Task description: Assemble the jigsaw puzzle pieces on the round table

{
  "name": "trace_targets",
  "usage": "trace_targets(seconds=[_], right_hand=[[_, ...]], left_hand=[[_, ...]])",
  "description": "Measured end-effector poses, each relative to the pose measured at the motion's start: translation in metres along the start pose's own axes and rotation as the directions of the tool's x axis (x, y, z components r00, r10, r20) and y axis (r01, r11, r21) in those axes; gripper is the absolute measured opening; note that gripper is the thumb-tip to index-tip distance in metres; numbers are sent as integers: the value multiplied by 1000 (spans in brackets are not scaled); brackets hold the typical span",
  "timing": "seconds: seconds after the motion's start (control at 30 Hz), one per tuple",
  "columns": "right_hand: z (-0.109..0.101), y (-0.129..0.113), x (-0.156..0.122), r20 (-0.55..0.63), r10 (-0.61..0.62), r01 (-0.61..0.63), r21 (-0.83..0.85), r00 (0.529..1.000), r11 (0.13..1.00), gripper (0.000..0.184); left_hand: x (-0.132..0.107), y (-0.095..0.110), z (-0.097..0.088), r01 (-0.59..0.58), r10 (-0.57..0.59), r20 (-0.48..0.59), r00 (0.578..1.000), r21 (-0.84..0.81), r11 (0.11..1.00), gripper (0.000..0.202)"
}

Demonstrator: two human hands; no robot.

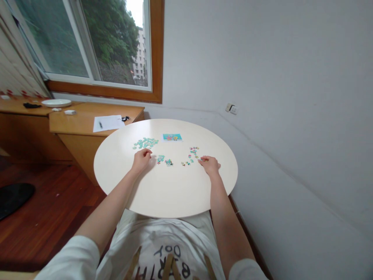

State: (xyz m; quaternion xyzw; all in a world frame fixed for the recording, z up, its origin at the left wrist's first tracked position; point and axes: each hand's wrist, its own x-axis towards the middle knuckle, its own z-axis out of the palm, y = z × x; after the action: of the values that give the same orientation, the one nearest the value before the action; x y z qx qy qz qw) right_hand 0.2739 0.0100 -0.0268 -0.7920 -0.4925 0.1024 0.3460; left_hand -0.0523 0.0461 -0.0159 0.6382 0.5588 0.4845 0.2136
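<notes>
My left hand (142,160) rests on the round table with its fingers curled in; whether it holds anything is hidden. A heap of pale teal jigsaw pieces (146,142) lies just beyond it. To its right are two small joined clusters of the puzzle, one teal and pink (160,158), the other darker (169,163). My right hand (210,164) is low over the table, fingertips closed on a small puzzle piece (201,160), mostly covered. Scattered colourful pieces (193,151) lie to the left of this hand. A teal picture card (172,137) with cartoon figures lies farther back.
The white round table (171,194) stands against the wall. At the left, a wooden desk (78,120) carries a white paper sheet (106,123), keys (125,118) and a white plate (56,103). A wall socket (233,110) is at the right.
</notes>
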Motion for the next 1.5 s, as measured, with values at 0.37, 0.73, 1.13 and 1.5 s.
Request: trace_targets(seconds=[0.37, 0.73, 1.13, 1.5], right_hand=[[-10, -13, -11, -33, 82, -87, -191, 996, 978, 34], [-10, -14, -13, -37, 47, -52, -166, 998, 985, 35], [-14, 2, -7, -40, 95, -96, -41, 995, 994, 28], [-9, 5, -6, -10, 50, -51, -95, 999, 994, 28]], left_hand=[[-1, 4, -2, 0, -1, 15, 1000, 20, 1000, 27], [-2, 8, -3, 29, -29, 8, 1000, -11, 1000, 25], [-1, 1, 0, 15, -15, 4, 1000, -20, 1000, 25], [-1, 1, 0, 25, -25, 24, 999, -13, 1000, 26]])
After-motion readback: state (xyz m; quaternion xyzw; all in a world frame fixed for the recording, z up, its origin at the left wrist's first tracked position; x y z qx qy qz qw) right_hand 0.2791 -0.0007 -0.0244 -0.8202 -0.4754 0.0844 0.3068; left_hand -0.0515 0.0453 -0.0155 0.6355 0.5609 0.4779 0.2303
